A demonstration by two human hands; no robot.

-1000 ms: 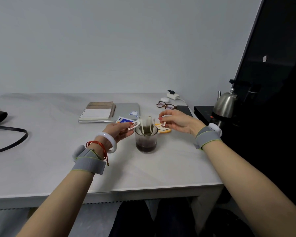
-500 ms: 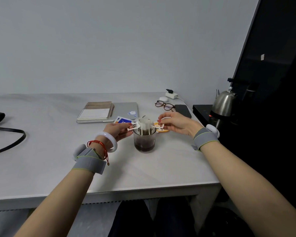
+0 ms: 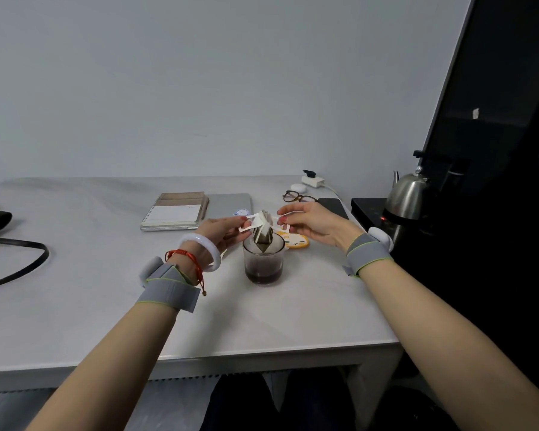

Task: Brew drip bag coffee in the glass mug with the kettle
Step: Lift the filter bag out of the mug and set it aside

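Note:
A glass mug (image 3: 263, 265) with dark coffee at its bottom stands on the white table (image 3: 106, 275). The wet drip bag (image 3: 263, 236) hangs over the mug, its pointed tip just inside the rim. My left hand (image 3: 220, 230) pinches the bag's left paper hanger. My right hand (image 3: 311, 223) pinches the right hanger. A steel kettle (image 3: 406, 197) sits on a black base at the right, apart from both hands.
A notebook (image 3: 176, 209) lies on a grey laptop (image 3: 231, 203) behind the mug. Glasses (image 3: 297, 196), a phone (image 3: 333, 206), a white charger (image 3: 313, 181) and a yellow coaster (image 3: 294, 241) lie at the back right. A black bag strap (image 3: 19, 262) lies at the left.
Both hands have lifted the drip bag off the mug's rim; it now hangs higher, with only its tip inside the glass.

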